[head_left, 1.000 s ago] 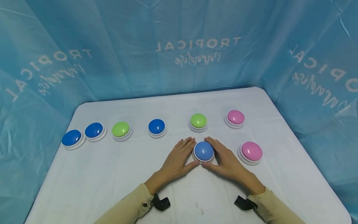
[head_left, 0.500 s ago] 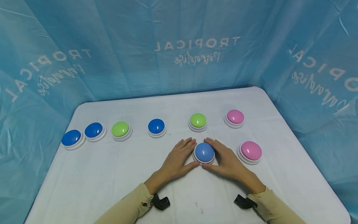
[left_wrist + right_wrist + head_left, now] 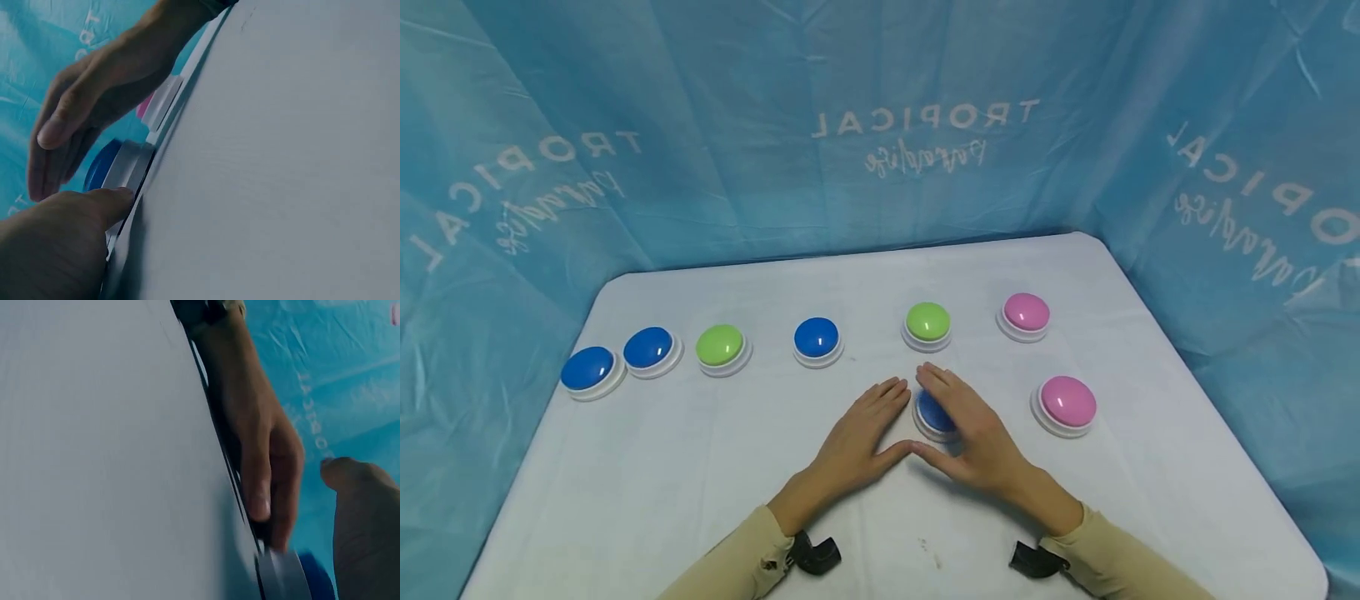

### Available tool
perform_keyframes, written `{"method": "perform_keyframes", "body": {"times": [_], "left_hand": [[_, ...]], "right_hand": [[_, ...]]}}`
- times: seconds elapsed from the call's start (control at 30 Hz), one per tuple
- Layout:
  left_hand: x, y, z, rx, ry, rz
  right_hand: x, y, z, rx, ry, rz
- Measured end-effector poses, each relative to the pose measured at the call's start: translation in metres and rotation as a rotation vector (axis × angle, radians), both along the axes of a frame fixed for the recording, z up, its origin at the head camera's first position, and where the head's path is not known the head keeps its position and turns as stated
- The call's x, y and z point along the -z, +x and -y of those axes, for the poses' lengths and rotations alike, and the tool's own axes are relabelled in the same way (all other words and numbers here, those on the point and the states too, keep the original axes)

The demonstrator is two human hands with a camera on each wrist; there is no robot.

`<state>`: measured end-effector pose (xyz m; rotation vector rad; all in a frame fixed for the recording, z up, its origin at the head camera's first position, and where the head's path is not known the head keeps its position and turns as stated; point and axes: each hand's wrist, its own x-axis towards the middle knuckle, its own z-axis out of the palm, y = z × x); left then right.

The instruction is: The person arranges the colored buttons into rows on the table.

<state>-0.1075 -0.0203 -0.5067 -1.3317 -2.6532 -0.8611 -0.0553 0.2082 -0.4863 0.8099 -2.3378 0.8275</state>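
Observation:
A blue domed push button (image 3: 931,412) with a white round base stands between both hands. Beside its left edge lies my left hand (image 3: 859,440), fingers straight and together. In the left wrist view, the left thumb (image 3: 115,203) is right at the white base (image 3: 129,164). My right hand (image 3: 977,435) is raised over the button's right part and hides some of the dome, its fingers nearly straight. The left wrist view shows this right hand (image 3: 103,90) above the blue dome, with a gap to the base. Neither hand is curled round the button.
On the white table (image 3: 715,467), a pink button (image 3: 1068,402) stands right of the right hand. Behind are another pink button (image 3: 1027,312), a green button (image 3: 928,322) and a blue button (image 3: 816,337). Another green button (image 3: 718,345) and two blue ones stand left. Blue curtains (image 3: 745,192) surround the table.
The right hand has left the button's right side and risen over it, shifting left and covering part of the dome. The left hand has moved slightly left. The dome now looks darker blue.

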Motion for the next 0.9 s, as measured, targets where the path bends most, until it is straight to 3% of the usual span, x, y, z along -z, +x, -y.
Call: {"method": "perform_keyframes", "body": {"times": [0.13, 0.3, 0.5, 0.67, 0.77, 0.9], "left_hand": [[0.005, 0.001, 0.027, -0.035, 0.107, -0.005], [0.014, 0.001, 0.065, -0.122, 0.193, -0.036], [0.016, 0.002, 0.117, -0.231, 0.283, -0.065], [0.013, 0.012, 0.159, -0.411, 0.28, -0.046], [0.01, 0.015, 0.18, -0.509, 0.256, -0.038], [0.005, 0.011, 0.204, -0.609, 0.229, -0.049]], "right_hand": [[-0.002, 0.001, 0.041, -0.144, 0.007, -0.064], [0.006, 0.006, 0.094, -0.238, 0.058, 0.048], [0.02, 0.001, 0.151, -0.196, 0.076, 0.194], [0.025, -0.003, 0.191, -0.177, 0.116, 0.317], [0.025, -0.007, 0.213, -0.158, 0.173, 0.332], [0.02, -0.021, 0.241, -0.125, 0.251, 0.329]]}}
